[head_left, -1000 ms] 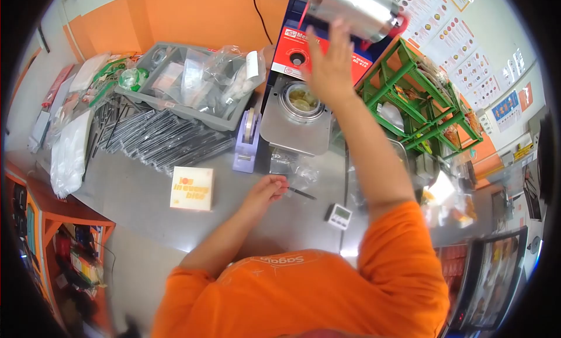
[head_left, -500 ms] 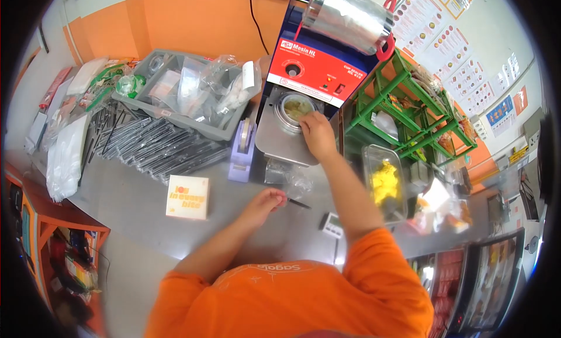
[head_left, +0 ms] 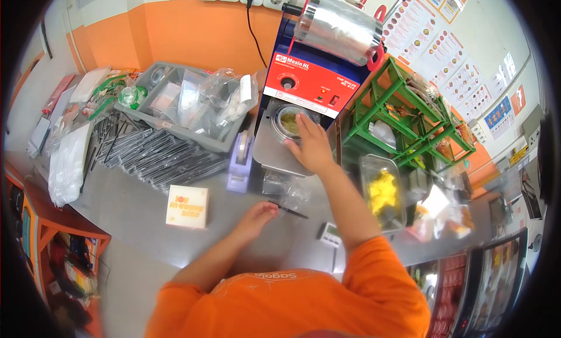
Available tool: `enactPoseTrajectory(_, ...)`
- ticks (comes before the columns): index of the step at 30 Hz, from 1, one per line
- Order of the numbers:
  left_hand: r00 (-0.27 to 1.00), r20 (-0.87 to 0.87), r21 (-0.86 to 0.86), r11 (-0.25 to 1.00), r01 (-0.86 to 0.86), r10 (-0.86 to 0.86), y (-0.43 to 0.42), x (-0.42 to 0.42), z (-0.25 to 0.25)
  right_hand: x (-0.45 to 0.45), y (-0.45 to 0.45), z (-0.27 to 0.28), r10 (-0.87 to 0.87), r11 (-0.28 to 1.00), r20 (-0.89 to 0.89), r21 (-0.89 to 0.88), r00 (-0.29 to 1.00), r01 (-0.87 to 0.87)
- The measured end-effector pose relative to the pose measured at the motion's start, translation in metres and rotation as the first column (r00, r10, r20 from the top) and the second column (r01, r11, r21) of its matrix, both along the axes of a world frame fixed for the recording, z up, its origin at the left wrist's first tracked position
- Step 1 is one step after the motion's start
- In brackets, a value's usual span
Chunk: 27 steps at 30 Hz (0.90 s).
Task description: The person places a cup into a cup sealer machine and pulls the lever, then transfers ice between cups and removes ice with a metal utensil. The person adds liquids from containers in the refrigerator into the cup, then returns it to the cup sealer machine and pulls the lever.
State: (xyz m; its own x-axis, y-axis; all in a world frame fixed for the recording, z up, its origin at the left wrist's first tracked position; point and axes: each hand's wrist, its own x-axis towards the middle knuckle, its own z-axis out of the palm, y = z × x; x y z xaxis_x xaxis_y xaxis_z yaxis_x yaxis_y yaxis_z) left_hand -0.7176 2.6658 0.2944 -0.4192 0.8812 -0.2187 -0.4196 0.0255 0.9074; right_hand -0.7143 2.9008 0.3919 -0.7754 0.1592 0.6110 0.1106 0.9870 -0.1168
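My right hand [head_left: 312, 144] is open over the steel plate [head_left: 270, 151] of a cup sealing machine [head_left: 310, 83]. Its fingers are stretched out above and beside a round cup [head_left: 287, 123] set in the machine's ring. Something yellowish-green is visible inside the cup, and the fingers partly cover its right side. Whether they touch the rim, I cannot tell. Lower down, my left hand [head_left: 257, 220] rests near the counter with its fingers curled together. A thin black stick [head_left: 292, 211] lies right by its fingertips, apparently on the counter.
A purple tape dispenser [head_left: 238, 162] and a printed box [head_left: 187, 207] stand to the left. Behind them are wrapped black straws [head_left: 158, 157] and a grey bin [head_left: 201, 136]. On the right are a clear tub with yellow contents [head_left: 383, 192], a small timer [head_left: 331, 234] and green racks [head_left: 380, 113].
My right hand's fingers have gone from closed at the cup's rim to spread out over it. My left hand has shifted slightly left, showing more of the black stick. The view has tilted a little upward.
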Motion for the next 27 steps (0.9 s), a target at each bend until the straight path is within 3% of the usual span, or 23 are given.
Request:
enactPoseTrajectory(2,1.000,-0.017,-0.003,1.000,0.014,-0.014,0.004,0.003,0.004,-0.007,-0.005,-0.009,-0.125,0.992,0.269,0.036,0.955,0.119)
enactPoseTrajectory(5,0.998,-0.046,-0.016,0.999,0.044,-0.044,0.007,0.001,0.008,-0.008,-0.010,-0.014,-0.172,0.984,0.375,0.023,0.911,0.176)
enactPoseTrajectory(16,0.998,-0.044,-0.078,0.996,0.044,-0.047,0.010,0.000,0.004,-0.005,-0.003,-0.003,-0.141,0.988,0.431,0.000,0.891,0.156)
enactPoseTrajectory(19,0.999,-0.052,-0.075,0.997,-0.012,0.008,0.021,-0.009,0.006,-0.006,0.010,0.009,-0.140,0.977,0.414,-0.092,0.900,0.194)
enactPoseTrajectory(21,0.970,0.016,0.055,0.969,-0.242,0.241,0.041,-0.018,0.003,-0.014,0.019,0.013,-0.168,0.960,0.375,-0.149,0.912,0.238)
enactPoseTrajectory(22,0.972,0.006,0.052,0.970,-0.237,0.237,0.053,-0.026,-0.002,-0.018,0.022,0.014,-0.143,0.936,0.429,-0.235,0.892,0.263)
enactPoseTrajectory(24,0.920,0.308,0.157,0.941,-0.301,0.243,0.083,-0.049,-0.017,-0.025,0.026,0.014,-0.117,0.901,0.470,-0.321,0.875,0.293)
enactPoseTrajectory(25,0.925,0.297,0.159,0.943,-0.292,0.237,0.096,-0.060,-0.026,-0.029,0.027,0.013,-0.099,0.889,0.462,-0.358,0.881,0.287)
enactPoseTrajectory(27,0.794,0.566,0.284,0.851,-0.441,0.222,0.122,-0.078,-0.034,-0.036,0.029,0.016,-0.093,0.875,0.449,-0.389,0.889,0.288)
